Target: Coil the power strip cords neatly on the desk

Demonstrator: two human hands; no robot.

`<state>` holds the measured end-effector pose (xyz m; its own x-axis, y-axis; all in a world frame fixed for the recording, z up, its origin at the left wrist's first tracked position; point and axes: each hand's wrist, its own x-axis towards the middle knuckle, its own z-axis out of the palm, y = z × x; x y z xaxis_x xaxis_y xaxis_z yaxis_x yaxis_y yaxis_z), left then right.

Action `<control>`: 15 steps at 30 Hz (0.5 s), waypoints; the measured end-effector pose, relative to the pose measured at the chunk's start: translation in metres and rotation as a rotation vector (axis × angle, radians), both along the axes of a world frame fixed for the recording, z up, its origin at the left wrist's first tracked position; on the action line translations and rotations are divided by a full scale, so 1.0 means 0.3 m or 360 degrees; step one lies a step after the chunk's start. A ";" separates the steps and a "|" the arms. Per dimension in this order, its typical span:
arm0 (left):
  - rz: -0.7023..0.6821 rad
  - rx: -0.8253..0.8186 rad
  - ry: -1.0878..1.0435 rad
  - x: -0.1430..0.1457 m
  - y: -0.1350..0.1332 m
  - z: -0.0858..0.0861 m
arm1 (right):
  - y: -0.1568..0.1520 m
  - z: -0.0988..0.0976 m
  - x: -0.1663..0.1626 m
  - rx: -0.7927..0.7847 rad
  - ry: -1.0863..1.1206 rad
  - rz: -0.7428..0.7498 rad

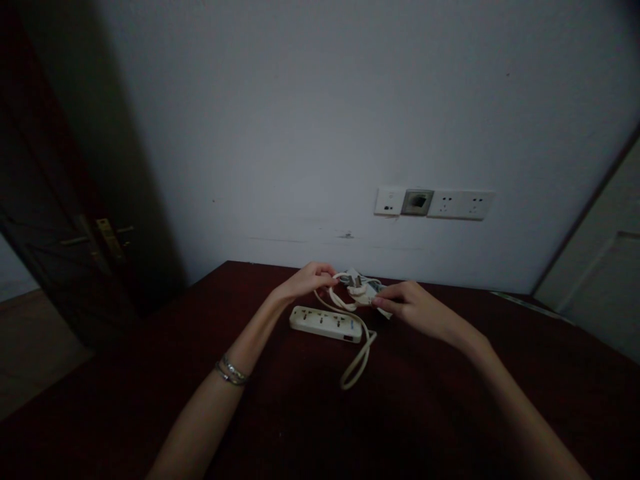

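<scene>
A white power strip lies on the dark red table, its sockets facing up. Its white cable makes a loop on the table to the right of the strip and runs back behind it. My left hand is closed, pinching a coil of the cable between thumb and fingers just behind the strip. From the right, my right hand pinches part of the same white bundle with thumb and forefinger. Between my hands sits a tangle of white cord with a grey-and-white piece that I cannot make out clearly.
The dark red table meets a pale wall. On the wall, a row of switch and socket plates sits above the table. A flat strip lies along the back right edge. A dark door stands at the left.
</scene>
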<state>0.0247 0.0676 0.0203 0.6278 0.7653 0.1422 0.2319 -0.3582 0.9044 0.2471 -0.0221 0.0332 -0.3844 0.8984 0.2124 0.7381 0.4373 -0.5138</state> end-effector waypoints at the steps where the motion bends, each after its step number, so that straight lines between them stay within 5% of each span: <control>1: -0.0008 0.0000 -0.0009 0.003 -0.002 -0.001 | 0.004 -0.005 0.001 0.0005 -0.0032 -0.0022; 15: -0.0013 0.0504 0.0257 0.041 -0.076 0.012 | 0.015 -0.064 -0.035 0.0348 -0.0392 -0.0328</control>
<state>0.0371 0.0449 0.0238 0.6674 0.6941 0.2698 0.3589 -0.6172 0.7002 0.2368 -0.0176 0.0139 -0.2641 0.9058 0.3314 0.9114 0.3468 -0.2215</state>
